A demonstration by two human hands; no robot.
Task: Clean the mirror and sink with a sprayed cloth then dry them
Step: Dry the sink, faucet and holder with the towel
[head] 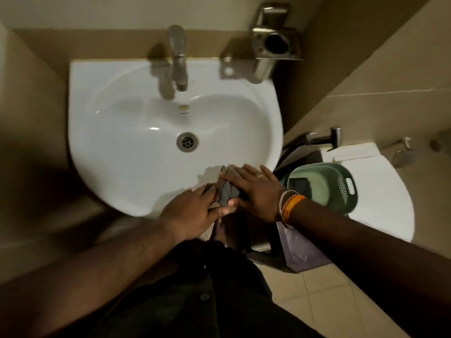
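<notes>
Both hands meet at the near rim of the sink (102, 147), where a small grey cloth (227, 189) lies bunched on the white edge. The right hand (253, 191) lies flat on the cloth with its fingers straight and spread, pressing it to the rim; the left hand (192, 211) holds the cloth's near end, thumb and fingertips appearing to pinch it, though the blur leaves that grip uncertain. The step in hand looks like folding or smoothing the cloth, or wiping the front edge, and it would go best with the cloth flattened into a pad, so a broad, even face meets the surface, then drawn along the curve of the rim in overlapping strokes. The basin is glossy white ceramic, rounded and smooth, with a metal drain (187, 141) at its low point and a brushed metal tap (179, 57) at the back, so water should run inward. The cloth looks soft, thin and creased. To the right stands a green plastic basket (341, 189) with a perforated wall. The mirror is out of view.
</notes>
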